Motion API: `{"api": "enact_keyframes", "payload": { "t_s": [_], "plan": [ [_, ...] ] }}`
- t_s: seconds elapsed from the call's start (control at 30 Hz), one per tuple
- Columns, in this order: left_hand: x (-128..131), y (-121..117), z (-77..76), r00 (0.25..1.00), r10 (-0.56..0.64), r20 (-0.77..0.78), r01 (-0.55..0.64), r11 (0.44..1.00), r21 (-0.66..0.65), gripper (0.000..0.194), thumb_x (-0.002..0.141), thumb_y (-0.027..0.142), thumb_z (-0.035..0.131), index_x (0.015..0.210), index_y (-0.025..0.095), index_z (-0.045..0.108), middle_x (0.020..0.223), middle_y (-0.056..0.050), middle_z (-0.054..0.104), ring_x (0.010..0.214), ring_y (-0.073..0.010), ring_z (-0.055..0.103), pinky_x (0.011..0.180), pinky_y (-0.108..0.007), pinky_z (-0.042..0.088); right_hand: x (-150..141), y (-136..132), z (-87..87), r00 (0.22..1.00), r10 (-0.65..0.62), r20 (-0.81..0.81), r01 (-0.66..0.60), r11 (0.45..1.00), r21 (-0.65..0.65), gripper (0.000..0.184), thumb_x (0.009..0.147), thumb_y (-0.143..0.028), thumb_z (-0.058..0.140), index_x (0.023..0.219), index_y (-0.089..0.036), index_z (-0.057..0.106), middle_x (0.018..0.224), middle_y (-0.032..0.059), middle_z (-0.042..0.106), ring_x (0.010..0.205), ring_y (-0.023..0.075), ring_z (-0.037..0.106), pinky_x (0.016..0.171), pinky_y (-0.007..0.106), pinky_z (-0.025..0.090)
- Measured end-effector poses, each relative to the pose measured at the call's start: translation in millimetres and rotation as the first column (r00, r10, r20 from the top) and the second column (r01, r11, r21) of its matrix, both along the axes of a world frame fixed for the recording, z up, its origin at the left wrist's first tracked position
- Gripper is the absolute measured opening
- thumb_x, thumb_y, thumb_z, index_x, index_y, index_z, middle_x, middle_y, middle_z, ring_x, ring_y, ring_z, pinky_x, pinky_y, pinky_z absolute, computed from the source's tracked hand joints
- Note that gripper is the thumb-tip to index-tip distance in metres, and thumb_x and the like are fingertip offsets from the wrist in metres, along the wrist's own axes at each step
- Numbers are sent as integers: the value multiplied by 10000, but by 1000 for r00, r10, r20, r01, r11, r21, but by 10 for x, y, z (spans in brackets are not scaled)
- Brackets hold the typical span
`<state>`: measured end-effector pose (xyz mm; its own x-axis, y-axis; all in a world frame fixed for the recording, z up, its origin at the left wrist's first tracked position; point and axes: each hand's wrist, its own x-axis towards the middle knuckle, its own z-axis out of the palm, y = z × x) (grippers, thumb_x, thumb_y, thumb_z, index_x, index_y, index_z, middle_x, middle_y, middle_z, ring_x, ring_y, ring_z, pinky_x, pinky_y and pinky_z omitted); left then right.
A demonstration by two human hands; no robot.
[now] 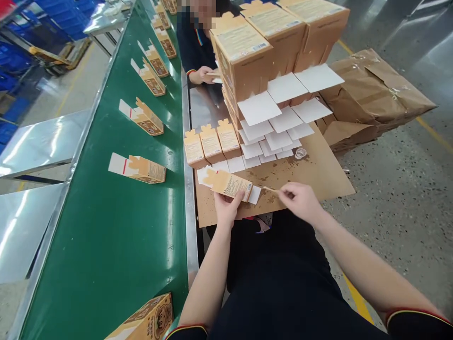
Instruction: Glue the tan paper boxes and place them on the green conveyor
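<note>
My left hand [227,206] grips a small tan printed carton [231,183] lying on its side above the brown board [283,182]. A white flap sticks out at the carton's right end, and another flap shows at its left end. My right hand [300,200] is closed around a thin stick [271,189], whose tip points left towards the carton's right flap, a little apart from it. Beyond the right hand, a small clear round dish [300,153] sits on the board. Right behind the held carton stands a row of similar cartons [211,143] with white flaps out front.
A tall stack of cartons [255,56] rises at the board's back. Left of me runs a green conveyor belt [141,226] carrying several upright cartons [150,167]. Across the table is a co-worker's hand [203,74]. A large brown paper-wrapped bundle [375,94] lies at right.
</note>
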<state>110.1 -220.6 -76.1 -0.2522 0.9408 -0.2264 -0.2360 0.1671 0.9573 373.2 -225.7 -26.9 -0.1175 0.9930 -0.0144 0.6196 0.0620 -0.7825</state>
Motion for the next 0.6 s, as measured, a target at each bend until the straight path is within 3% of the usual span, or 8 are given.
{"api": "enact_keyframes", "payload": {
  "t_s": [0.13,0.3,0.47,0.6],
  "plan": [
    [-111,2,66,996,-41,-78,40,999,-10,889,656,536,1120,1345,261,631,1480,-187,757,1445,-394,730,1262,-566,579,-447,-154,-278,998,39,-39,-38,999,32,444,1075,-399,579,673,-246,467,676,33,579,631,180,519,652,333,433],
    [-185,-13,118,988,-73,-138,68,997,-40,892,677,525,1112,1379,264,627,1497,-179,749,1446,-380,729,1264,-555,575,-467,-183,-461,1000,1,7,-1,998,63,391,1076,-300,571,705,-248,459,714,41,580,670,190,528,676,331,438],
    [-156,-5,127,984,-58,-166,59,998,5,888,665,554,1108,1341,262,613,1444,-177,766,1368,-366,771,1215,-552,609,-516,-152,-520,996,91,12,-92,994,60,415,1047,-215,590,688,-250,384,685,25,545,670,179,536,673,313,422],
    [-123,-10,127,971,-55,-233,62,998,21,872,681,546,1100,1342,257,610,1407,-175,769,1358,-371,771,1212,-558,606,-537,-214,-459,990,128,-52,-125,990,64,446,1054,-233,590,685,-253,340,668,10,522,641,175,516,652,319,415]
  ]
}}
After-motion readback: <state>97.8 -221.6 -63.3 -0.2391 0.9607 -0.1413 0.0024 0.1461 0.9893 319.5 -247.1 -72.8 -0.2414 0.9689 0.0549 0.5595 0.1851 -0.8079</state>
